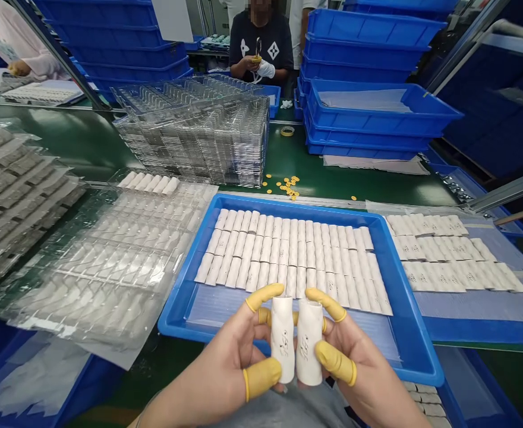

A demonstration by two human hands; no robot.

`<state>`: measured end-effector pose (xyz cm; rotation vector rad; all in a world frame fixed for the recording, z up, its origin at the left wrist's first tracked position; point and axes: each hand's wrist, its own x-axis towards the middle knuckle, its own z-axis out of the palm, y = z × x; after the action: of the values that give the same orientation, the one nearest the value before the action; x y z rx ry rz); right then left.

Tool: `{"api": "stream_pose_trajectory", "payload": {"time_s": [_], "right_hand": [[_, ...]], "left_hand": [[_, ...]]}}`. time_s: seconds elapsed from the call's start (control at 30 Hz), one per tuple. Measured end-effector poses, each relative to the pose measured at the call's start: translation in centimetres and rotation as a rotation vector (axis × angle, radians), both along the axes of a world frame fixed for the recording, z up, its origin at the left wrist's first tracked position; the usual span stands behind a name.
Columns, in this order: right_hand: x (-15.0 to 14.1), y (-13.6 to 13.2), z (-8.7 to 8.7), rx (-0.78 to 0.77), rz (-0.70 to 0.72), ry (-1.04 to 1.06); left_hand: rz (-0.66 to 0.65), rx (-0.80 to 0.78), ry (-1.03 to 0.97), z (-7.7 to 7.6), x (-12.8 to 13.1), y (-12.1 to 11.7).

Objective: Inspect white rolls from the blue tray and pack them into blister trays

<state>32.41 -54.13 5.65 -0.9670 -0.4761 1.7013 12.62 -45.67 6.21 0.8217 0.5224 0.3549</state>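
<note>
Pinching lightly with finger-cotted fingertips suits these thin-walled rolls: left hand [232, 356] grips one white printed roll [282, 342], right hand [362, 362] another white roll [309, 351], both upright, side by side, before the blue tray [410, 371]'s rows.

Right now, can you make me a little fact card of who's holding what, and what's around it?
Left hand: holds a white marked roll, upright
Right hand: holds another white roll, marked too, beside the first
Finger covers: yellow
Blue tray: three rows of white rolls
Beyond tray: small yellow discs, tape ring
Far left: stacked clear plastic trays
Far right: stacked blue bins
Across: person in dark T-shirt
</note>
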Motion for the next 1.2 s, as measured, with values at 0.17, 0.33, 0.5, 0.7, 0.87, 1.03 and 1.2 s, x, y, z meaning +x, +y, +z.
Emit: {"api": "stream_pose_trajectory", "payload": {"time_s": [0.17, 0.33, 0.5, 0.7, 0.87, 1.03, 1.2], "right_hand": [[0.2, -0.4, 0.2, 0.005, 0.012, 0.052], [0.3, -0.6, 0.3, 0.06, 0.043, 0.133], [-0.1, -0.4, 0.4, 0.116, 0.033, 0.175], [-0.5, -0.2, 0.9, 0.076, 0.015, 0.168], [-0.9, 0.2, 1.3, -0.01, -0.071, 0.088], [-1.3, 0.5, 1.3, -0.044, -0.114, 0.086], [-1.1, 0.3, 1.1, -0.051, -0.118, 0.137]], "left_hand": [[-0.014, -0.015, -0.091, 0.8, -0.1, 0.0], [-0.078, -0.036, -0.123, 1.7, 0.0, 0.0], [-0.093, -0.031, -0.103, 2.0, 0.0, -0.2], [-0.087, -0.022, -0.052, 2.1, -0.2, -0.5], [-0.095, 0.076, 0.013, 1.9, -0.5, -0.8], [-0.054, 0.071, -0.003, 1.8, -0.3, -0.7], [-0.046, -0.025, -0.063, 1.9, 0.1, -0.2]]}}
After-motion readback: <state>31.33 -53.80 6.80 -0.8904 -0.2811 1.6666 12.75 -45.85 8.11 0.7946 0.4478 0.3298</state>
